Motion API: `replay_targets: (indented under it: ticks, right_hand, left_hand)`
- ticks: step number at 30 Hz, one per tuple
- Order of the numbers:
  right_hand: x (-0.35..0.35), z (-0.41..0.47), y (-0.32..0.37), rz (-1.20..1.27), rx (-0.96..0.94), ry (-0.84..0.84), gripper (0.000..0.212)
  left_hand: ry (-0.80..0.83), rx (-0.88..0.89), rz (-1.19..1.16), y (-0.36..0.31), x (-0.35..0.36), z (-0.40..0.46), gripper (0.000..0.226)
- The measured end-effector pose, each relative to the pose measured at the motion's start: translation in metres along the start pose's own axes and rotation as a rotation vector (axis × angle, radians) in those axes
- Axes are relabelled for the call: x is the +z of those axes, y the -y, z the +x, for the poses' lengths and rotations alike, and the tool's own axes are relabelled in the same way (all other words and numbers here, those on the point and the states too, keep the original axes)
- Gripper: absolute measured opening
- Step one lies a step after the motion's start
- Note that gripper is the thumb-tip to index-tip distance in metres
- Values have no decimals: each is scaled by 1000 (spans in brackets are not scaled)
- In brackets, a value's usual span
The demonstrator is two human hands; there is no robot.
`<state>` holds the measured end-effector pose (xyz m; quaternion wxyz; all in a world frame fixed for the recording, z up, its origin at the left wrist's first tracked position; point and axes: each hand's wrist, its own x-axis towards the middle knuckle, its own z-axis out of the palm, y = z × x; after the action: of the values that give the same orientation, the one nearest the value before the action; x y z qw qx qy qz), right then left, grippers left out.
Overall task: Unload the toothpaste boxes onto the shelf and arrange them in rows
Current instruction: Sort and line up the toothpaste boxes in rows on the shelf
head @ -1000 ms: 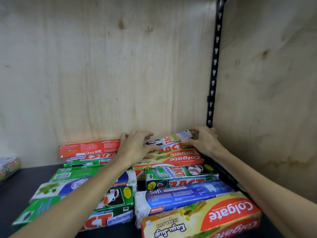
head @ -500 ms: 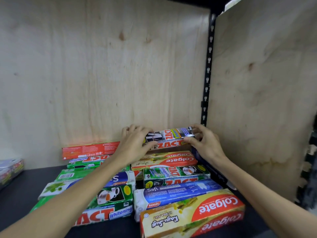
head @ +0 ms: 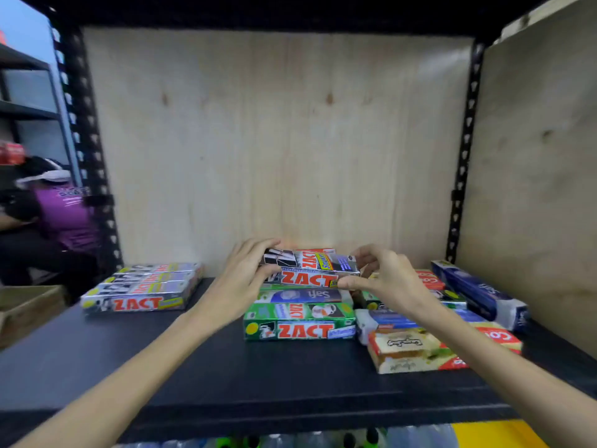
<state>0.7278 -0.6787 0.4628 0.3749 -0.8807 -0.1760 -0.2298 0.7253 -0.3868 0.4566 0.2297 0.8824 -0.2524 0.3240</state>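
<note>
Light is moderate and even, seemingly from above and in front: the plywood back panel [head: 277, 140] is brightest at centre, while the shelf [head: 226, 376] stays dark and matte. The whole frame is soft with motion blur, strongest at the left edge. Wide-angle distortion bows the black uprights [head: 465, 150]. The silver box tops give faint glare.

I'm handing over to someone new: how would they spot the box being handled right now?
Look at the black shelf board, middle of the plywood back. There the left hand and right hand hold one silver-and-black ZACT toothpaste box by its ends. It alone sits atop the middle pile.
</note>
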Motion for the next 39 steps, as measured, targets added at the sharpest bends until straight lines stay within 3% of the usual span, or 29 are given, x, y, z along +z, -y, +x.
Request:
replay_targets:
  ticks: [3, 11, 15, 19, 23, 26, 30, 34, 39]
  right_hand:
    - [42, -3, 42, -34, -88, 82, 74]
    - [159, -5, 135, -155, -287, 150, 68]
    - [210, -7, 160, -223, -227, 204, 64]
    - [245, -7, 168, -41, -130, 267, 50]
    - [264, -4, 171, 22, -123, 234, 48]
    - [274, 1, 169, 17, -91, 210, 51]
    - [284, 4, 163, -34, -75, 152, 65]
    - [286, 11, 160, -189, -46, 113, 82]
    - [281, 12, 164, -102, -22, 235, 63]
  left_hand:
    - [-29, -65, 10, 26, -45, -49, 36]
    - [16, -304, 32, 102, -136, -147, 39]
    - [87, -436, 58, 133, -151, -165, 35]
    - [78, -554, 90, 155, -150, -176, 28]
    - [71, -780, 41, 162, -152, -168, 88]
    - [23, -867, 6, 169, -150, -156, 96]
    - [-18, -901, -52, 178, -141, -146, 75]
    - [-33, -858, -67, 184, -137, -146, 75]
    - [-77, -854, -90, 188, -137, -148, 81]
